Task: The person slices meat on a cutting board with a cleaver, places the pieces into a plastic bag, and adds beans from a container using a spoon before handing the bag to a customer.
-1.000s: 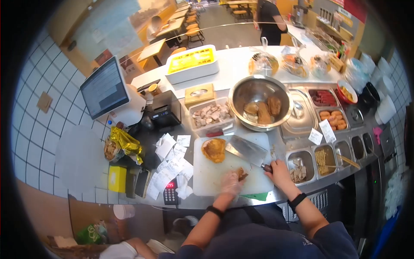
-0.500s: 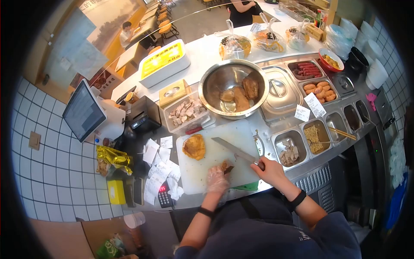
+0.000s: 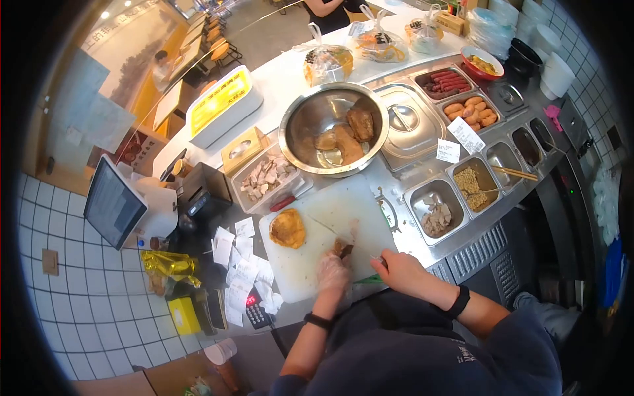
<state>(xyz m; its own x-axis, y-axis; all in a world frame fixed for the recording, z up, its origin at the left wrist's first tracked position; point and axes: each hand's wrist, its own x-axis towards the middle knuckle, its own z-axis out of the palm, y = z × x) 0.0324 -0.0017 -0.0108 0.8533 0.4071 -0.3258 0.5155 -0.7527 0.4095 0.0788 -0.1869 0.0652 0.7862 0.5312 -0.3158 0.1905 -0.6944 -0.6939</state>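
My gloved left hand (image 3: 335, 272) presses on a small dark brown piece of food (image 3: 343, 248) near the front edge of the white cutting board (image 3: 317, 204). In my bare right hand (image 3: 398, 269) is the handle of a knife (image 3: 354, 232), its blade blurred and pointing up and left over the board, close to the brown piece. A golden-brown piece of meat (image 3: 288, 228) lies at the board's left, and a dark red sausage-like item (image 3: 282, 202) rests at its upper left edge.
A steel bowl (image 3: 288, 140) with brown meat stands behind the board. A bin of chopped meat (image 3: 238, 188) is left of it. Steel food trays (image 3: 407, 191) line the right. Receipts (image 3: 239, 280) and a calculator (image 3: 259, 318) lie left; a person (image 3: 328, 18) stands beyond the counter.
The view has shifted and turned slightly. The knife blade has moved from the upper middle of the board down toward my left hand and the brown piece.
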